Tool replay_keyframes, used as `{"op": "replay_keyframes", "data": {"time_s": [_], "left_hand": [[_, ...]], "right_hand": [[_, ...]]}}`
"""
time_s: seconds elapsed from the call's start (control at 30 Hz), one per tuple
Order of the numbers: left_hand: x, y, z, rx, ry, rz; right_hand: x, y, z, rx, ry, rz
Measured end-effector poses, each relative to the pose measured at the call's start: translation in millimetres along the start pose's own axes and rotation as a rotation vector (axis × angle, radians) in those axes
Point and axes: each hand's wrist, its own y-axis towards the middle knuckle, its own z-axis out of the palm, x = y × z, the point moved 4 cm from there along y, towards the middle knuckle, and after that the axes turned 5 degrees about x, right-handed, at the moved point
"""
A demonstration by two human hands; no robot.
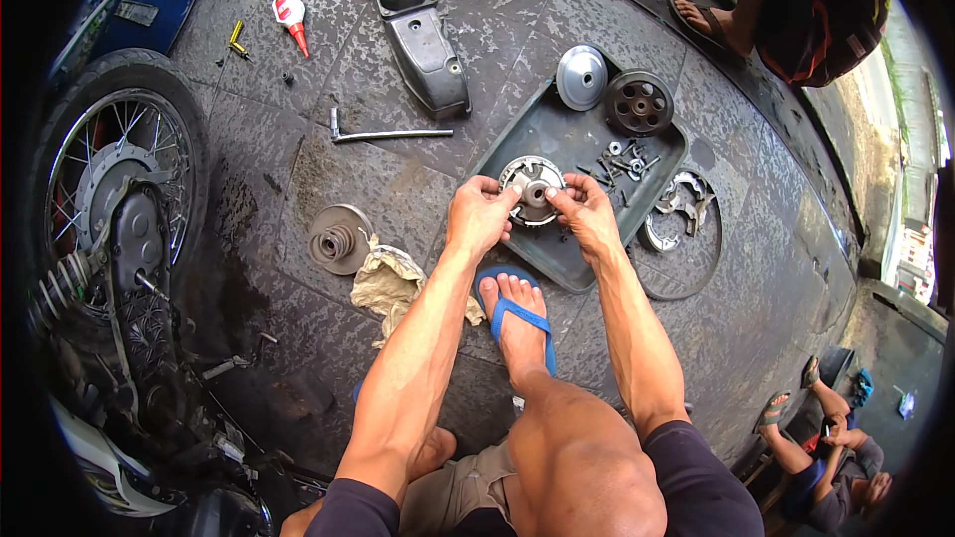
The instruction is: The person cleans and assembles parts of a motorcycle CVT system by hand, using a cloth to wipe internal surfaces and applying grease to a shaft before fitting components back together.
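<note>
Above a shallow grey tray point(557, 267), I hold a round metal scooter variator point(530, 165) with its ribbed inner side and central hub facing up. My left hand point(479, 216) pinches its left rim, the thumb laid over the edge. On the opposite side, the thumb of my right hand point(590, 221) presses near the hub while the fingers curl under the rim. In the tray lie several bolts and small parts point(629, 161). A silver pulley disc point(582, 78) and a dark clutch bell point(639, 104) with holes rest at its far corner.
Left of my arms are a pulley with a shaft point(338, 239), a rag point(386, 283), a socket wrench point(393, 134) and a scooter wheel point(189, 129). A black cover point(426, 55) lies farther off. Right of the tray, a drive belt point(718, 264) surrounds a clutch piece point(678, 214). Two other people are nearby.
</note>
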Motion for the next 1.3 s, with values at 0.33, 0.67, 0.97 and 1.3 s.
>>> {"op": "replay_keyframes", "data": {"time_s": [0.33, 0.67, 0.97, 1.3], "left_hand": [[-2, -30, 10, -0.007, -0.061, 0.341], [0, -50, 20, 0.135, -0.369, 0.287], [-6, -61, 11, 0.312, -0.595, 0.276], [-10, -66, 4, 0.462, -0.578, 0.229]], "right_hand": [[14, -37, 14, 0.208, 0.297, -0.058], [31, -52, 24, 0.061, -0.125, -0.159], [48, -67, 22, 0.305, -0.001, -0.19], [44, -73, 22, 0.483, 0.297, -0.044]]}}
